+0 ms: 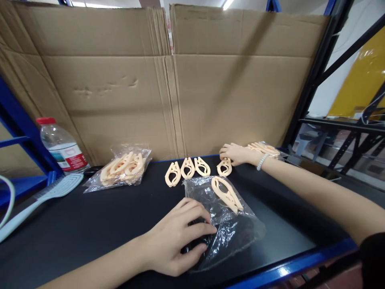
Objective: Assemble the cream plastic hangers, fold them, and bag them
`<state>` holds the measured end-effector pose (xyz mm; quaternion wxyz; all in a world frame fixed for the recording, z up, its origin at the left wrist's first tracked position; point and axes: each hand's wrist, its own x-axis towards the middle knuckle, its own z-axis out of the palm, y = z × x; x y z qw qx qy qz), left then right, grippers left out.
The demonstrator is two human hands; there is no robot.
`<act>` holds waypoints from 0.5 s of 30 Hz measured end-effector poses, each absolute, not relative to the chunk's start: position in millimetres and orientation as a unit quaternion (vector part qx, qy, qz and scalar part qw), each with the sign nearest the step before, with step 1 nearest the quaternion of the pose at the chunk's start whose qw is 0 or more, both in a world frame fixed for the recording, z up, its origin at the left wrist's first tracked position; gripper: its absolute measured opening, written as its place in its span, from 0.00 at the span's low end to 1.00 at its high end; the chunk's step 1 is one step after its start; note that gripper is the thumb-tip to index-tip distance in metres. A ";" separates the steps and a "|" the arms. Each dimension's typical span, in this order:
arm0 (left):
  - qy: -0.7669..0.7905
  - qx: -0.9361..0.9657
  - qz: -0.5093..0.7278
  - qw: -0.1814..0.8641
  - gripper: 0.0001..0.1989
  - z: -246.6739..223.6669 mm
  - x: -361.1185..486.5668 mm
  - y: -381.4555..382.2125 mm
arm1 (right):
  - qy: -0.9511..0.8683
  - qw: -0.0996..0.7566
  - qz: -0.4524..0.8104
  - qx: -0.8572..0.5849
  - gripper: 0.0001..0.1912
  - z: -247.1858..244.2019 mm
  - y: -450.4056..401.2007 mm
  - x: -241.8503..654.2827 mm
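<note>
My left hand [183, 237] rests at the left edge of a clear plastic bag [231, 241], its fingers apart on the film. One cream folding hanger [227, 194] lies slanted at the bag's upper part; whether it is inside or on top I cannot tell. My right hand [236, 154], with a beaded bracelet, reaches to the back and has its fingers on a cream hanger [224, 167] standing at the right of the row. Left of it are three similar hangers [187, 168] side by side.
Bagged hangers [123, 168] lie at the back left and more hangers [263, 148] at the back right. A bottle with a red cap [64, 148] and a pale blue hairbrush [57, 190] are at the left. Cardboard [120, 88] walls the back of the black table [120, 224].
</note>
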<state>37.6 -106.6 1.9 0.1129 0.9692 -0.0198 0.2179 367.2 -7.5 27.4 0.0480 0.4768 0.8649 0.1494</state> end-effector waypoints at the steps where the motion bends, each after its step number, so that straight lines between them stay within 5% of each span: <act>1: -0.020 0.969 0.218 0.114 0.18 1.9 37.8 -106.7 | 0.861 0.055 0.141 0.485 0.12 31.2 -13.7 371.1; 7: -0.025 0.967 0.233 0.096 0.16 1.7 39.0 -107.0 | 0.838 0.044 0.086 0.537 0.11 57.6 -65.8 392.9; 15: -0.046 0.959 0.267 0.082 0.13 -3.7 40.8 -106.2 | 0.850 -0.186 0.135 0.474 0.12 86.2 -162.3 381.0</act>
